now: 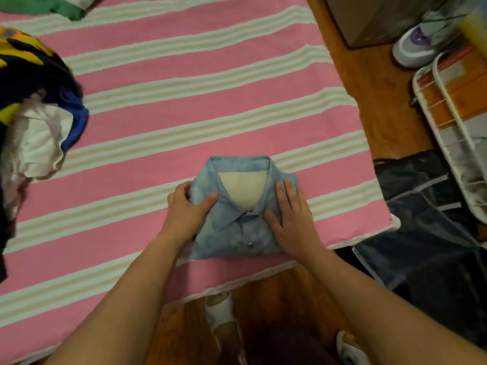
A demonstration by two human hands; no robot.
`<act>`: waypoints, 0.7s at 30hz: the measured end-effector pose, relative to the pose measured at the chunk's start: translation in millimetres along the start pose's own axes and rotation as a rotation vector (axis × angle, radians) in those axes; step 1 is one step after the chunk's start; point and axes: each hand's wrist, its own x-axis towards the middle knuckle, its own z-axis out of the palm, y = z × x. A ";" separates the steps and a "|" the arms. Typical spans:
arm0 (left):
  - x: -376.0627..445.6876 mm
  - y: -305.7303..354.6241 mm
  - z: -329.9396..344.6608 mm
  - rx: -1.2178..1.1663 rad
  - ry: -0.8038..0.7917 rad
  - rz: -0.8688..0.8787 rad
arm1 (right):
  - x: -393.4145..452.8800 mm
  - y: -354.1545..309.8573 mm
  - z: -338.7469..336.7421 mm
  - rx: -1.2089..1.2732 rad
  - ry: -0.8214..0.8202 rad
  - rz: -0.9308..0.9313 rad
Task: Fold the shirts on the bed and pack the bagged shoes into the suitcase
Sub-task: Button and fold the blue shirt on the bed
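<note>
Two hands squaring up folded blue collared shirt (pixel 237 217) at near edge of striped bed (pixel 184 101).
Left hand (pixel 185 209) pinches its left edge; right hand (pixel 295 219) presses flat, fingers together, keeping the fold from springing open.

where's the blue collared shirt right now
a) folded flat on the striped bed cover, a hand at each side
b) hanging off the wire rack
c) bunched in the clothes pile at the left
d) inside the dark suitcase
a: the blue shirt lies folded, collar up, on the pink striped bed cover, with the left hand gripping its left edge and the right hand pressed flat on its right side.
</note>
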 end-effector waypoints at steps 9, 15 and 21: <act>-53.0 11.9 12.1 -0.332 -0.216 -0.086 | -13.5 6.6 -38.5 1.048 -0.197 0.587; -149.8 40.8 118.3 -0.312 -0.273 -0.069 | -118.6 110.0 -92.0 1.255 -0.139 0.532; -220.5 57.5 340.9 -0.224 -0.504 -0.144 | -258.6 315.4 -131.8 1.328 0.101 0.782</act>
